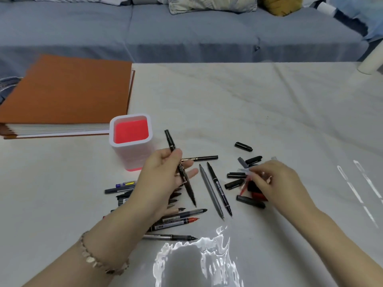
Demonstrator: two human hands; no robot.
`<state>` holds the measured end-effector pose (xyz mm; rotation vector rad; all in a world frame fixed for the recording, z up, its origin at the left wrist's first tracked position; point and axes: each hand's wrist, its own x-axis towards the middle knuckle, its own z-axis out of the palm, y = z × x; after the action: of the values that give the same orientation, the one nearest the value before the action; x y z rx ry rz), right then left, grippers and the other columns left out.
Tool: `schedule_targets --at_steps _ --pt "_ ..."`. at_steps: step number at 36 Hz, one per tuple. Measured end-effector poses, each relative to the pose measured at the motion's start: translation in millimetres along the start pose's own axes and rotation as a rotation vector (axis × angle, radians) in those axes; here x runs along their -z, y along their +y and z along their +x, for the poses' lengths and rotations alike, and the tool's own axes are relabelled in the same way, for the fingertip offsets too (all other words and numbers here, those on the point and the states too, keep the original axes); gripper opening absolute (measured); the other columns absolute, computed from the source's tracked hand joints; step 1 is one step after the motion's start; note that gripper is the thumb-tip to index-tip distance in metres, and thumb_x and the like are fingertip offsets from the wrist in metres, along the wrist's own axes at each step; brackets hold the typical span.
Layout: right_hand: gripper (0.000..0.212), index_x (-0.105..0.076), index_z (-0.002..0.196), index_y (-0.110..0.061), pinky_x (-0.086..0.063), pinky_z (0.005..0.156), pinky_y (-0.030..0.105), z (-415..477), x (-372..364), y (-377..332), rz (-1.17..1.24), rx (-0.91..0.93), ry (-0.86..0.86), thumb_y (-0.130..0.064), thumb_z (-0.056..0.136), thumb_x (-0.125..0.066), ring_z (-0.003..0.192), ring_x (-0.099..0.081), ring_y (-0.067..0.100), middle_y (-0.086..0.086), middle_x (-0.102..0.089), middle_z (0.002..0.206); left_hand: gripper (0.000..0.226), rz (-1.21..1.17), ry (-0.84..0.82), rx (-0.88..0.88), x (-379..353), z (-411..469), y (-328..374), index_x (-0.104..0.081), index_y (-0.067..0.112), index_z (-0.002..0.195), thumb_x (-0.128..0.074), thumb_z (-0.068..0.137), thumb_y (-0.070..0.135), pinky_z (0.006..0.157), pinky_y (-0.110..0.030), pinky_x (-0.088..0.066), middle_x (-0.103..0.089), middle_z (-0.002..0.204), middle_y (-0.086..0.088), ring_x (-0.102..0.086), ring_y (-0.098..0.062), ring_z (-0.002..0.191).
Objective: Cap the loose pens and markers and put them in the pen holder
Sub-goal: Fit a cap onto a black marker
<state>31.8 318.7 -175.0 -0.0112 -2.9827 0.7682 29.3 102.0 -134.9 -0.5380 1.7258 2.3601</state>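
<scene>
My left hand [163,179] grips a long black pen [179,167] in mid-air, its uncapped tip pointing down toward me. The white pen holder [131,141] with a red inside stands just left of that hand and holds no pens. My right hand [273,181] rests over a scatter of loose caps [243,146], its fingertips pinching a clear cap [246,171]. A grey pen [211,191] and a black pen [219,188] lie uncapped between my hands. Several more uncapped pens [178,219] lie under and below my left wrist.
A thick orange-covered binder [66,90] lies at the table's far left. The table wears a white cloth [248,104] with glare patches near me. A grey sofa [186,27] with cushions runs behind the table. A white roll [371,63] sits at the far right corner.
</scene>
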Motion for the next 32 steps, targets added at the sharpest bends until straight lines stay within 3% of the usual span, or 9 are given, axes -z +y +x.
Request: schedule_targets --at_steps 4,7,9,13,16,18,22,26,32 --pt "0.031 -0.058 0.119 -0.022 -0.041 0.086 0.032 19.2 -15.4 -3.6 -0.224 0.04 -0.18 -0.027 0.089 -0.053 0.112 -0.045 0.02 0.003 -0.05 0.113 0.015 -0.043 0.026 0.004 2.0 0.1 -1.2 -0.048 0.009 0.08 -0.046 0.094 0.016 0.076 -0.033 -0.058 -0.055 0.076 -0.005 -0.064 -0.012 0.075" --pt "0.029 -0.057 0.119 -0.025 -0.041 0.089 0.034 26.2 -23.7 -8.0 -0.293 0.048 -0.258 -0.028 0.091 -0.049 0.117 -0.041 0.024 0.005 -0.047 0.116 0.009 0.056 0.039 -0.027 12.5 -1.3 -2.3 -0.05 0.01 0.082 -0.051 0.09 0.013 0.078 -0.034 -0.056 -0.054 0.067 -0.003 -0.062 -0.015 0.076" --pt "0.027 -0.059 0.117 -0.023 -0.039 0.088 0.033 29.4 -26.3 -8.4 -0.286 0.047 -0.261 -0.025 0.091 -0.049 0.118 -0.04 0.023 0.005 -0.048 0.116 0.012 0.14 0.021 -0.038 20.3 -5.7 1.5 -0.051 0.012 0.075 -0.057 0.086 0.011 0.065 -0.027 -0.057 -0.061 0.057 -0.002 -0.063 -0.015 0.067" --pt "0.021 -0.063 0.107 -0.018 -0.039 0.089 0.034 30.2 -25.4 -8.8 -0.279 0.103 -0.212 -0.021 0.089 -0.051 0.111 -0.046 0.024 0.003 -0.055 0.109 0.014 0.302 -0.02 -0.042 34.4 -14.4 5.8 -0.054 0.013 0.071 -0.065 0.08 0.013 0.046 -0.022 -0.052 -0.074 0.07 -0.002 -0.065 -0.021 0.062" --pt "0.015 -0.059 0.093 -0.024 -0.047 0.071 0.033 22.8 -14.8 -16.2 -0.06 0.094 -0.133 -0.018 0.091 -0.045 0.08 -0.063 0.022 -0.003 -0.06 0.079 0.006 0.399 -0.058 -0.077 38.5 -18.0 9.4 -0.062 0.012 0.077 -0.066 0.078 0.008 0.045 -0.021 -0.051 -0.074 0.076 -0.005 -0.067 -0.031 0.07" --pt "0.017 -0.055 0.087 -0.031 -0.05 0.064 0.03 15.0 -6.8 -25.2 0.159 0.087 -0.101 -0.017 0.092 -0.046 0.07 -0.064 0.018 -0.003 -0.063 0.075 0.014 0.429 -0.072 -0.076 39.5 -21.0 10.1 -0.068 0.021 0.078 -0.065 0.08 0.007 0.045 -0.018 -0.051 -0.074 0.074 -0.003 -0.064 -0.014 0.055" --pt "0.031 -0.056 0.082 -0.042 -0.044 0.059 0.006 -1.1 6.3 -39.4 0.474 0.104 -0.017 -0.013 0.09 -0.05 0.081 -0.061 0.008 -0.011 -0.064 0.086 0.025 0.436 -0.082 -0.088 40.3 -24.3 6.5 -0.07 0.027 0.075 -0.062 0.081 0.005 0.049 -0.011 -0.049 -0.074 0.077 0.002 -0.065 0.003 0.061" --pt "0.031 -0.061 0.084 -0.037 -0.047 0.057 0.007 -10.6 15.0 -45.1 0.628 0.106 -0.007 -0.007 0.089 -0.051 0.08 -0.06 0.005 -0.008 -0.065 0.092 0.023 0.383 -0.079 -0.06 42.4 -25.7 3.8 -0.071 0.025 0.077 -0.061 0.082 0.005 0.053 -0.016 -0.054 -0.074 0.077 0.003 -0.068 0.0 0.067" --pt "0.03 -0.061 0.085 -0.039 -0.044 0.058 0.004 -12.3 17.2 -43.7 0.571 0.144 -0.006 -0.011 0.088 -0.052 0.076 -0.059 0.009 -0.014 -0.059 0.098 0.02 0.334 -0.09 -0.032 40.8 -29.9 3.6 -0.071 0.019 0.082 -0.06 0.082 0.002 0.055 -0.025 -0.058 -0.074 0.073 0.007 -0.07 -0.003 0.074"
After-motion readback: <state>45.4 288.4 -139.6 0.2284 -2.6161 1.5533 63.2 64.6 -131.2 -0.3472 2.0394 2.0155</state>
